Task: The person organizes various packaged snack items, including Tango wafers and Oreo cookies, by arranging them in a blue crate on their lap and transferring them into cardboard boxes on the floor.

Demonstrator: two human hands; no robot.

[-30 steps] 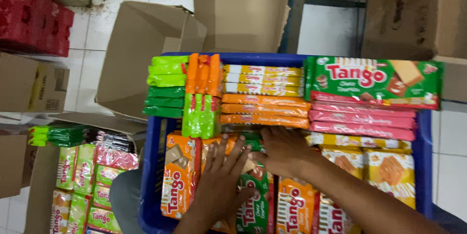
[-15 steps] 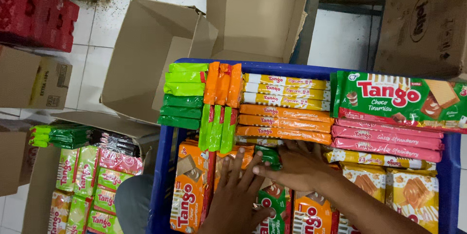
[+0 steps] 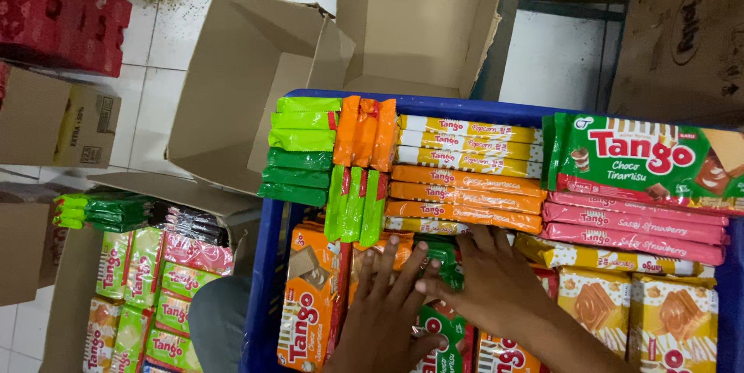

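Observation:
A blue crate [image 3: 273, 227] is packed with wafer packs: green, orange, yellow and pink ones in rows. My left hand [image 3: 387, 307] lies flat, fingers spread, on packs in the crate's near middle, beside a large orange wafer pack [image 3: 311, 303]. My right hand [image 3: 496, 280] presses on the same spot, its fingers over a green pack [image 3: 443, 253] and touching my left hand's fingertips. Neither hand grips anything that I can see. A big green wafer pack [image 3: 647, 158] lies at the far right.
An open brown cardboard box [image 3: 248, 79] stands left of the crate, another box [image 3: 418, 17] behind it. At lower left a box holds more wafer packs [image 3: 147, 280]. Red crates [image 3: 54, 13] sit at top left, a closed carton [image 3: 62, 121] below them.
The view has shifted so the crate sits lower and further right. Both hands slid lower in the frame and stayed pressed together on the packs in the middle.

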